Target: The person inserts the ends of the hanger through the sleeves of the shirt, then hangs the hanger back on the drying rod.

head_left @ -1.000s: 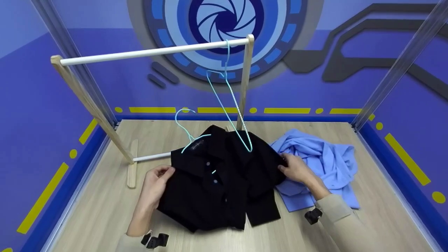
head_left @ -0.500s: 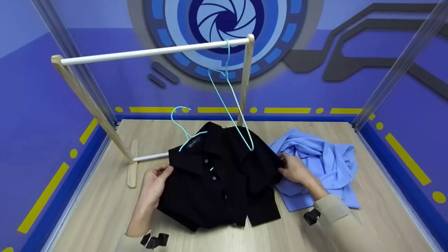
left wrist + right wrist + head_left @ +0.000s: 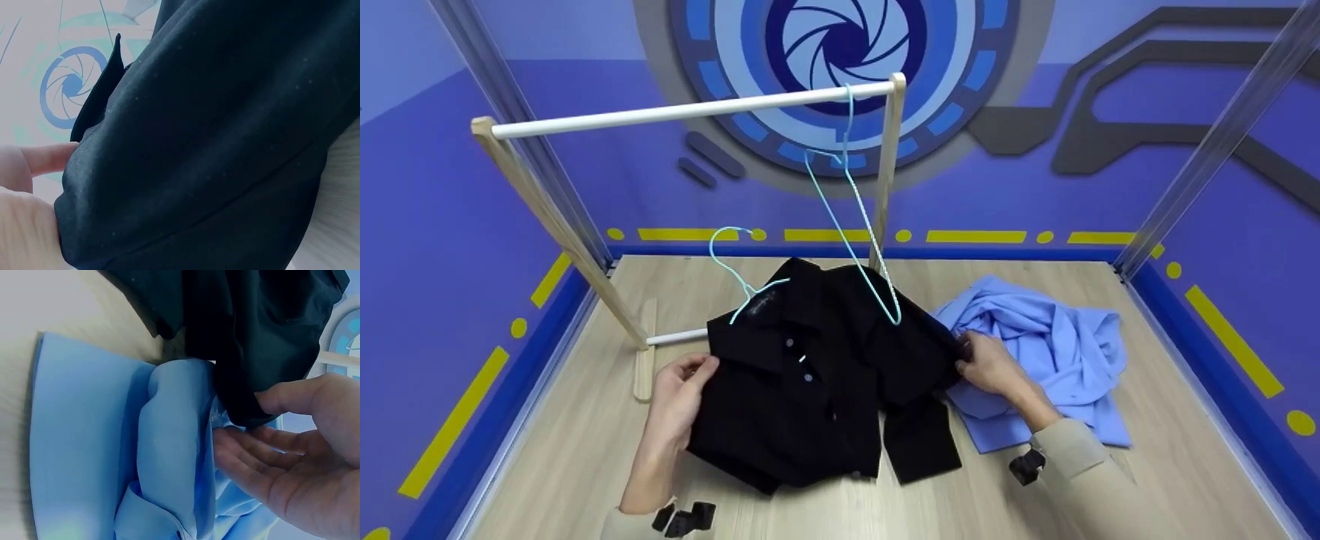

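Observation:
A black shirt (image 3: 780, 420) with small buttons is held up between both hands over the table. My left hand (image 3: 679, 394) pinches its left shoulder between thumb and fingers. On the other side, my right hand (image 3: 997, 367) pinches the right shoulder edge, with the thumb on the black cloth in the right wrist view. A light-blue wire hanger (image 3: 746, 289) sits inside the shirt, its hook and neck rising from the collar; its lower part is hidden by cloth. Behind my right hand a crumpled blue shirt (image 3: 1057, 352) lies on the table.
A garment rack with a white top bar (image 3: 682, 112) and wooden posts stands behind the black shirt. A second light-blue hanger (image 3: 851, 210) hangs on the bar near the right post (image 3: 889, 165). Blue walls enclose the wooden table (image 3: 555, 465).
The black shirt and its hanger have shifted left and slightly up, away from me. My left hand has moved left with them. My right hand has stayed nearly in place.

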`<move>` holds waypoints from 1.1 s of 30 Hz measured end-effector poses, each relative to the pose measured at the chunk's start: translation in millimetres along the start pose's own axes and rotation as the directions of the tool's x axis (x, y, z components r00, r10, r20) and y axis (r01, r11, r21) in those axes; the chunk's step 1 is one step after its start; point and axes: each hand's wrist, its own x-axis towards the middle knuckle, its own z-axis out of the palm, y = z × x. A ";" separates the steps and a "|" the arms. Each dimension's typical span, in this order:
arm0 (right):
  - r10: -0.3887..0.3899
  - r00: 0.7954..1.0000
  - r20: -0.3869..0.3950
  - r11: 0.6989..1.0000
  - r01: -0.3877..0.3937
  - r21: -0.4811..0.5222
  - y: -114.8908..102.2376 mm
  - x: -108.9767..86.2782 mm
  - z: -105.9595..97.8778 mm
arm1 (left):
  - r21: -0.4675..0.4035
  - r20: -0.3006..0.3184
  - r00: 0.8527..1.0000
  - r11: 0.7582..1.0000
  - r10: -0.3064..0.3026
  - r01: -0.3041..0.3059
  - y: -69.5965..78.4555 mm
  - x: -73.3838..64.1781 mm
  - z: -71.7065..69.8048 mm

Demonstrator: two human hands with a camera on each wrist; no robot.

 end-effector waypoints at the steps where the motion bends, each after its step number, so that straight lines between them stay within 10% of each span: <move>1: -0.010 1.000 -0.018 1.000 0.010 0.009 -0.2 0.9 1.2 | -0.003 -0.002 1.000 1.000 0.001 -0.001 0.4 -0.4 0.0; 10: -0.090 0.985 -0.144 0.991 0.103 0.086 -6.9 6.8 8.0 | -0.060 -0.006 1.000 0.998 0.015 -0.016 5.1 -3.6 1.3; 33: -0.183 0.983 -0.023 0.981 0.185 0.055 -15.3 -4.3 36.6 | -0.030 -0.096 0.988 0.991 0.124 -0.128 24.5 -12.8 2.7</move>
